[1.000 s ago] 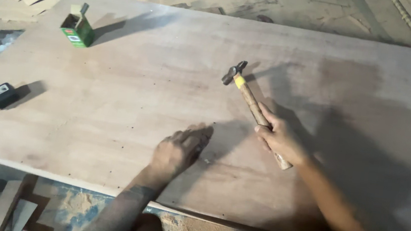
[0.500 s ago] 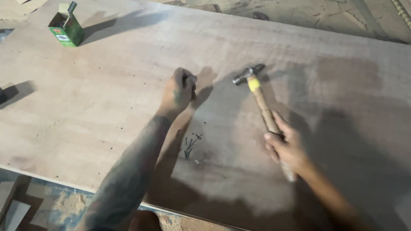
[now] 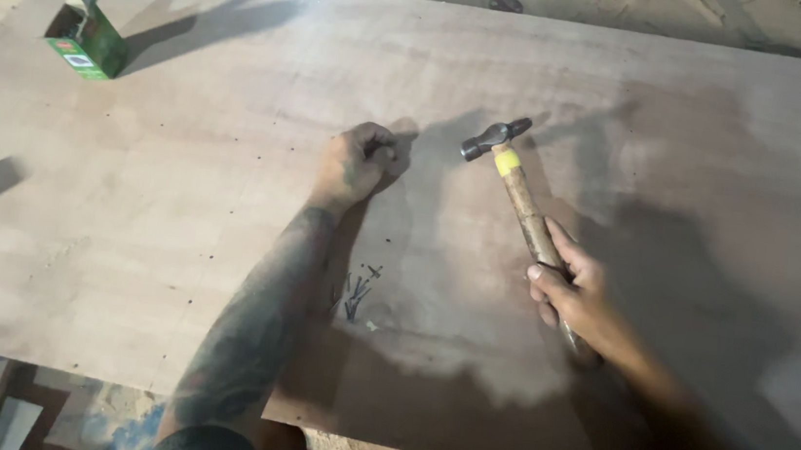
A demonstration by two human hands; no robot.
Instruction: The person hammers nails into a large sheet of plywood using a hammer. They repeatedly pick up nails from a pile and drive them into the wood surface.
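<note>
One broad plywood sheet (image 3: 175, 223) over sawdust-strewn floor; right hand (image 3: 578, 296) grips hammer (image 3: 519, 190), left hand (image 3: 359, 162) fisted.

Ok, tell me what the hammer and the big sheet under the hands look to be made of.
Hammer: the head looks like dark, dull metal, and the handle like bare wood, brown and grainy, with a yellow band just below the head. The right hand holds it by the handle. Sheet: probably plywood, unfinished and matt, with faint grain and a thin edge.
</note>
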